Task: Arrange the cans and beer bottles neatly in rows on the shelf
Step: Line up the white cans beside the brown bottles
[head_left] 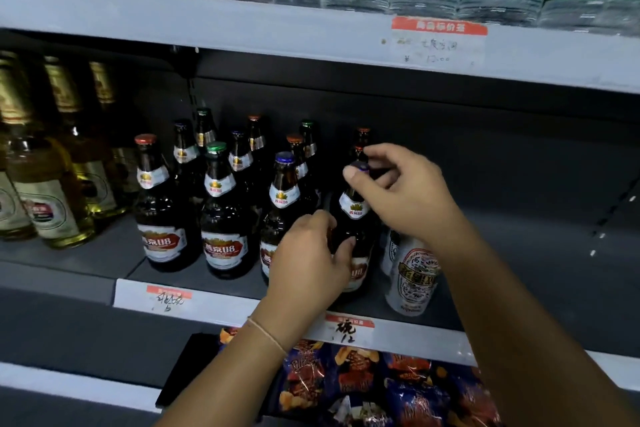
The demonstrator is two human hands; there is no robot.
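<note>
The left hand (308,253) curled its fingers around the body of a brown beer bottle (353,215) standing at the front of the shelf (519,288), while the right hand (405,191) pinched its blue cap. At nine o'clock of it stood more brown bottles (221,211) in rows, blocking that side; further that way stood pale yellow bottles (52,191). At three o'clock a white can (412,277) stood just beside it, probably touching. Past the can the shelf lay bare. Snack bags (363,385) lay at six o'clock, below the shelf edge.
</note>
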